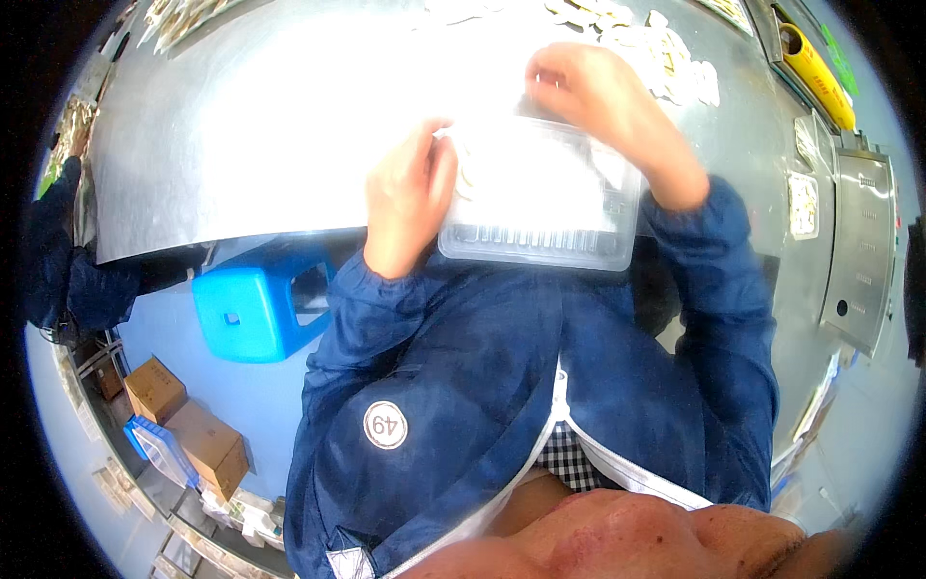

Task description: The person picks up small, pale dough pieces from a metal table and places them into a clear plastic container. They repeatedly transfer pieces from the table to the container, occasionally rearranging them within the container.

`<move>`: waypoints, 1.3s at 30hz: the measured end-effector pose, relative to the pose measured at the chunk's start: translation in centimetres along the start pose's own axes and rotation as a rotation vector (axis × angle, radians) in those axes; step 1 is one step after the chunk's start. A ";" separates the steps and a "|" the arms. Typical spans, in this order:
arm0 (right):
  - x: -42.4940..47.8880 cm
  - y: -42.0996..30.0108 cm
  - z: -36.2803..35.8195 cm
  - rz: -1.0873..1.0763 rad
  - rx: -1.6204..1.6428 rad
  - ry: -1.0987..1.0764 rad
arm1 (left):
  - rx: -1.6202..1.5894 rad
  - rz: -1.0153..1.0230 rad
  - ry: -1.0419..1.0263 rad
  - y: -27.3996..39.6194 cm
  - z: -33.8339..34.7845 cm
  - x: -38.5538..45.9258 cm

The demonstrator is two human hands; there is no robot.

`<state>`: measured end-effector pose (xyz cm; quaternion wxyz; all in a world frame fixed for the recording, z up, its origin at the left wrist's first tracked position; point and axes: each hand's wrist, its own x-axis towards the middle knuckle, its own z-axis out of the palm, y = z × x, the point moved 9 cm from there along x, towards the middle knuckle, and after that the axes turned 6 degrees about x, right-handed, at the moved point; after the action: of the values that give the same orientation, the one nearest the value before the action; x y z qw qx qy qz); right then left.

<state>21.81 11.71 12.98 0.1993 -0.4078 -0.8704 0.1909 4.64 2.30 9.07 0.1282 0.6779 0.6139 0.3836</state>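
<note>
A clear ribbed plastic tray (539, 250) lies at the near edge of the steel table, its middle washed out by glare. My left hand (409, 195) grips the tray's left rim, where a few pale pieces show inside. Above the tray's far right corner is my right hand (589, 90), its fingers curled and blurred; whether they hold anything is not visible. Pale, flat sliced pieces (669, 58) lie loosely on the table just beyond the right hand, and more are at the far edge of view.
A blue plastic stool (249, 311) stands below the steel table (159, 159) at left, with cardboard boxes (206, 441) on the floor. At right are a filled tray (803, 206), a steel appliance (859, 250) and a yellow roll (817, 76). Another person's dark sleeve (54, 210) shows far left.
</note>
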 end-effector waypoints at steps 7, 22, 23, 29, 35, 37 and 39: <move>3.2 2.9 2.7 -0.117 -0.142 0.011 | 0.008 0.038 0.019 -0.1 0.1 0.0; -3.9 -2.9 2.0 0.175 0.533 -0.363 | 0.040 0.040 0.015 0.1 0.1 0.0; -4.9 -3.8 3.0 0.183 0.520 -0.460 | 0.048 0.039 0.015 0.0 0.1 -0.1; -6.6 -3.4 4.3 0.290 0.600 -0.343 | 0.038 0.035 0.020 0.0 0.3 0.0; -6.1 -5.1 2.8 0.126 0.390 -0.270 | 0.032 0.000 -0.004 -0.4 0.2 -0.2; -6.7 -6.7 3.8 -0.017 0.288 -0.235 | 0.026 0.014 -0.013 -0.5 0.4 -0.2; -7.1 -8.1 4.3 -0.116 0.302 -0.168 | 0.027 0.014 -0.006 -0.7 0.3 -0.5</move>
<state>18.71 0.61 11.99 0.1957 -0.3048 -0.8674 0.3412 4.33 2.10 8.29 0.1183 0.6851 0.6137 0.3742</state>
